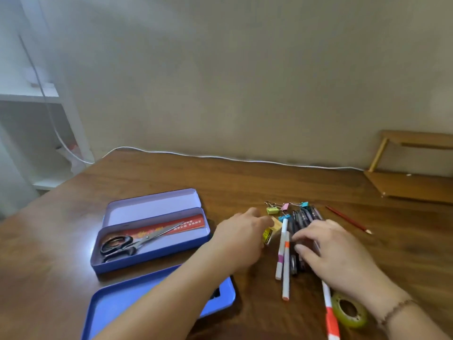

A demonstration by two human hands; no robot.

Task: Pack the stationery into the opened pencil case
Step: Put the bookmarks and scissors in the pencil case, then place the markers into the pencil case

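Two hands over stationery pile near table's middle: left hand (241, 238) fingers curled around small yellow-labelled block (269, 232); right hand (335, 251) spread loose on dark pens (302, 220), gripping nothing. Open pencil case (157, 253) toward table's left edge, holding scissors (130, 242) and red ruler (171, 227)

We are seeing soft, even daylight coming from the left, glaring white on the table (81, 244) beside the pencil case (152, 251). Both hands are smearing with motion blur, and the edges are bending from the wide lens.
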